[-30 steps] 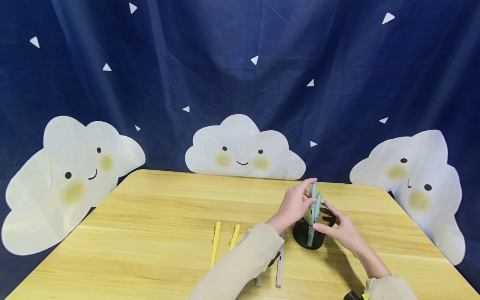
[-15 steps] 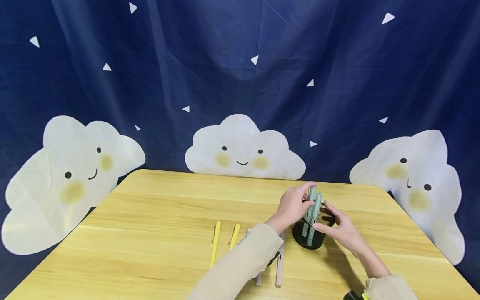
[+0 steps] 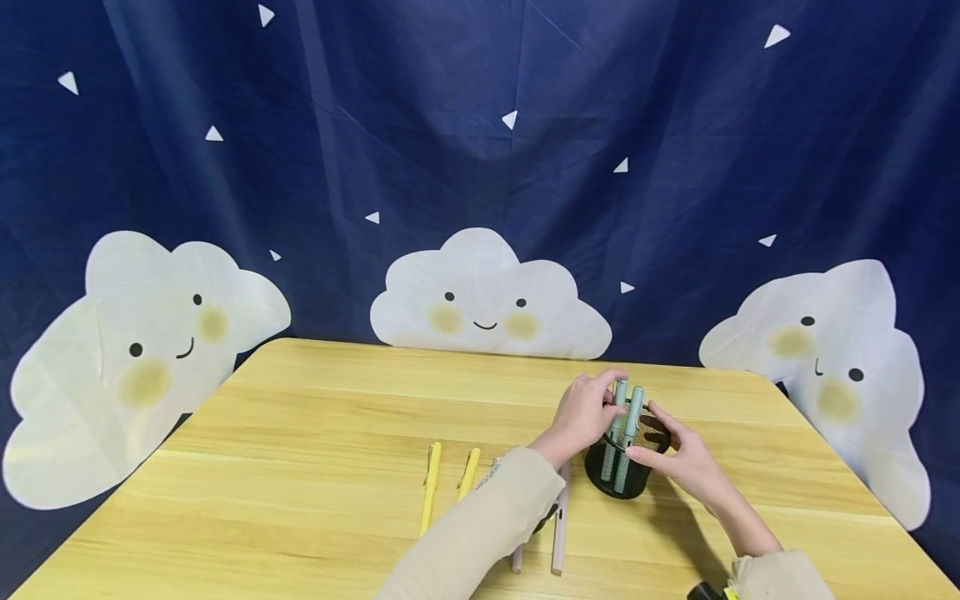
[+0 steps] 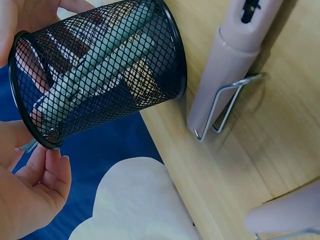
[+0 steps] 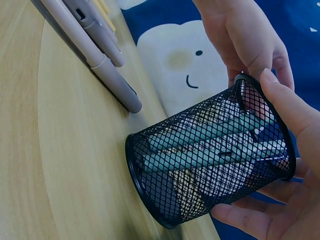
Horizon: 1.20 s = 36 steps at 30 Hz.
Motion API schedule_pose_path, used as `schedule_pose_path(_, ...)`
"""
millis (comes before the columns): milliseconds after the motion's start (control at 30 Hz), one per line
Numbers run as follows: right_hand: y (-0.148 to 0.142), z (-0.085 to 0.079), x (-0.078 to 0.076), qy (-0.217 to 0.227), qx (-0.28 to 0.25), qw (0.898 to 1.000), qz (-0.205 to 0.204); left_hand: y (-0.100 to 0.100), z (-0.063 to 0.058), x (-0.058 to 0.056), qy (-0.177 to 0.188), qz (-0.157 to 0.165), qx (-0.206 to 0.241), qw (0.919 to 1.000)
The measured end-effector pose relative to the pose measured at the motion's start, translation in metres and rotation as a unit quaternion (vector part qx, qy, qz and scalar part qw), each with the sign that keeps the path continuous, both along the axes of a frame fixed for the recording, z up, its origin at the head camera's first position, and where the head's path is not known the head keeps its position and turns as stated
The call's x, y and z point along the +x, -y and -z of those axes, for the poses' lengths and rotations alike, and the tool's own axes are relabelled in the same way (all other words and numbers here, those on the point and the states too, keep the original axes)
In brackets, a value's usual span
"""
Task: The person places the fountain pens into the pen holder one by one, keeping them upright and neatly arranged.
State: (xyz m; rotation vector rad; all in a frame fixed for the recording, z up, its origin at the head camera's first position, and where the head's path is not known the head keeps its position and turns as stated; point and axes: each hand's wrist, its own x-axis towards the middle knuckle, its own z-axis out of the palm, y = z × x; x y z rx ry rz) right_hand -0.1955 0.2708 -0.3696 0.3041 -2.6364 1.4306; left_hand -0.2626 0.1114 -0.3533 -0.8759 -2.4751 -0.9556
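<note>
A black mesh pen holder [image 3: 615, 483] stands upright on the table at right of centre. Two mint-green pens lean inside it, their capped ends above the rim: a left pen [image 3: 620, 393] and a right pen [image 3: 636, 403]. My left hand [image 3: 581, 417] pinches the upper end of the left pen between thumb and fingers. From the other side my right hand [image 3: 690, 462] grips the holder near its rim, thumb in front. The right wrist view shows both pens through the mesh [image 5: 210, 130], their lower ends near the base.
Left of the holder lie two lilac pens, one [image 3: 559, 537] nearer it and another [image 4: 225, 75] with a wire clip. Farther left are two yellow pens [image 3: 431, 483], one partly behind my left sleeve [image 3: 480, 517]. A blue cloud-patterned curtain [image 3: 450, 150] hangs behind the wooden table [image 3: 300, 467].
My left hand has lowered the left green pen deeper into the holder, and its top has shifted slightly left, away from the other pen. The right hand has stayed on the holder.
</note>
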Motion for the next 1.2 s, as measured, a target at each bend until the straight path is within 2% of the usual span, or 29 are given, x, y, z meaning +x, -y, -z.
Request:
schedule_pose_path(200, 0.0, 0.0004, 0.0001, -0.002, -0.002, 1.0, -0.001, 0.0005, 0.0002, -0.0001, 0.016, 0.001, 0.005, 0.9999)
schedule_pose_path(233, 0.0, 0.0005, 0.0002, -0.002, -0.003, 1.0, -0.001, -0.0004, 0.0036, -0.0026, 0.007, 0.002, 0.004, 1.0)
schedule_pose_path(433, -0.0001, -0.0002, 0.0004, 0.005, 0.003, 1.0, 0.005, 0.0004, 0.0027, -0.0008, 0.01, -0.005, -0.006, 0.9999)
schedule_pose_path(467, -0.0001, -0.0004, 0.0005, 0.006, 0.004, 1.0, 0.006, 0.0014, -0.0007, 0.0021, 0.019, -0.007, -0.007, 0.9998)
schedule_pose_path(767, 0.0003, 0.0003, 0.0005, 0.001, -0.006, 1.0, 0.002, 0.0018, -0.0012, 0.0017, 0.014, -0.023, -0.018, 0.9995)
schedule_pose_path(1200, 0.0, 0.0016, -0.0002, -0.007, -0.007, 1.0, -0.001, 0.0013, 0.0001, 0.0005, 0.019, -0.028, -0.029, 0.999)
